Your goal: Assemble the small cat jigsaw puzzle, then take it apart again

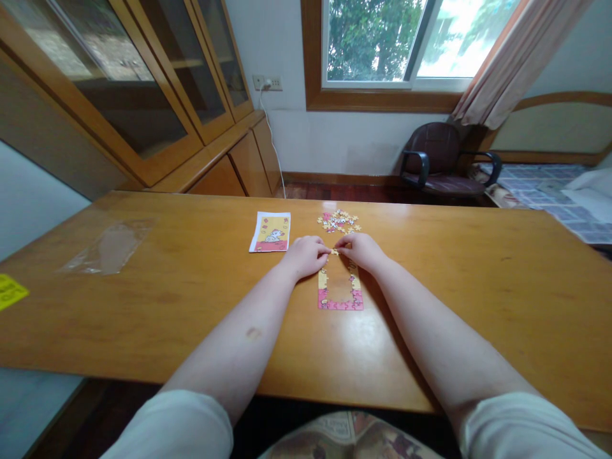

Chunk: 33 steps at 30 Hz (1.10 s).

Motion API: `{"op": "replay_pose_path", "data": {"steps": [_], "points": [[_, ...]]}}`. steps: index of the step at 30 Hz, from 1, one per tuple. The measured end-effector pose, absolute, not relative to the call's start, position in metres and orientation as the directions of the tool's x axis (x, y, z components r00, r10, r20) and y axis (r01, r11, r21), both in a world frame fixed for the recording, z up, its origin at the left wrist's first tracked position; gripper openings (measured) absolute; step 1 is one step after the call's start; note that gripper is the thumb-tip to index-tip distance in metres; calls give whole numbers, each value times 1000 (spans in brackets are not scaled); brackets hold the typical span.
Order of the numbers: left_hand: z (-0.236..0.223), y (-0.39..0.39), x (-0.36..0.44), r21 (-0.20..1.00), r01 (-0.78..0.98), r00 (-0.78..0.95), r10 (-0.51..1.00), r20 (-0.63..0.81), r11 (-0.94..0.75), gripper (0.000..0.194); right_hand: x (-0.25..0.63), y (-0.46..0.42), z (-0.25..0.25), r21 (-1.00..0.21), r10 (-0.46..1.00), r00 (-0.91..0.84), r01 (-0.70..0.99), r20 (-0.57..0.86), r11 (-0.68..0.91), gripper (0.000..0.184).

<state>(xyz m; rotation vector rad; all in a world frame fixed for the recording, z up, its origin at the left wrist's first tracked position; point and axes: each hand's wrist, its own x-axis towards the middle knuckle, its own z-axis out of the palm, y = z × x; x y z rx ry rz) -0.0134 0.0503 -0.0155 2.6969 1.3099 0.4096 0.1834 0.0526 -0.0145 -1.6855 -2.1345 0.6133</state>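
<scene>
A jigsaw puzzle border [340,305], pink along the bottom and yellow up the sides, lies on the table with a bare middle. At its top edge, my left hand [306,256] and my right hand [362,252] nearly meet, fingertips pinched around small yellow puzzle pieces [335,252]. My fingers partly cover the pieces and the border's upper corners. Just beyond my hands is a pile of loose puzzle pieces [339,221] in yellow, pink and white. Left of my left hand lies a picture card [273,232] with a white animal on yellow and pink.
The wooden table [191,306] spans the view. A clear plastic bag [112,248] lies at its left, with a yellow label [12,291] at the far left edge. Beyond the table stand a glass-door cabinet [196,127], an office chair [437,156] and a bed [540,185].
</scene>
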Motion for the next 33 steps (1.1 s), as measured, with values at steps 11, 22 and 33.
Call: {"op": "replay_pose_path", "data": {"steps": [11,22,33], "points": [[-12,47,-12,246,725,593,765,252,-643,32,197,52,-12,-505,965,-224,822,137,263,16],[-13,45,-11,229,720,629,755,183,-655,33,206,52,-12,-468,949,-314,834,33,292,10],[-13,44,-9,256,698,651,741,164,-669,36,207,54,-17,-491,946,-319,817,48,301,12]]}}
